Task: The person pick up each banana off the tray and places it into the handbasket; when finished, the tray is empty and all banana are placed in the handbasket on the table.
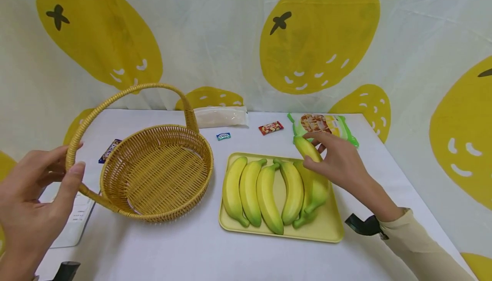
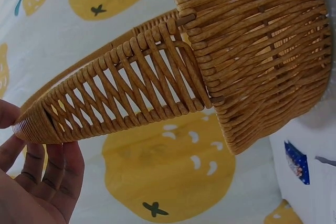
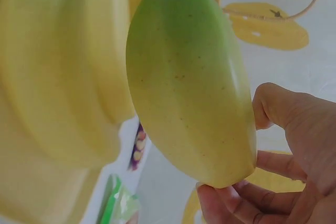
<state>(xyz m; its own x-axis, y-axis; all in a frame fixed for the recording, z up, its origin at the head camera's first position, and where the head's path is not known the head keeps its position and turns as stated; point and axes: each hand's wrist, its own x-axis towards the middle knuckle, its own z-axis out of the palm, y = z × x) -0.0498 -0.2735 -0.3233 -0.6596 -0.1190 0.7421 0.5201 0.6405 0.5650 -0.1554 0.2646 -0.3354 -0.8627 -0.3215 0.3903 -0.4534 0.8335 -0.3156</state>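
Left hand (image 1: 36,204) is pinching the handle (image 1: 153,85) of a round wicker basket (image 1: 165,174) at the basket's 9 o'clock, while the right hand (image 1: 338,159) pinches one banana (image 1: 305,146) by its tip, slanted over the 3 o'clock side of a yellow tray (image 1: 328,229) holding a row of bananas (image 1: 269,195).

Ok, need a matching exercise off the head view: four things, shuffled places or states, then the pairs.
Things:
1. left hand
2. right hand
3. yellow tray
4. red packet

Places or states:
A. has bananas lying on it
B. holds a single banana
C. lies beyond the tray
D. holds the basket handle

Pairs: 1-D, 2-B, 3-A, 4-C
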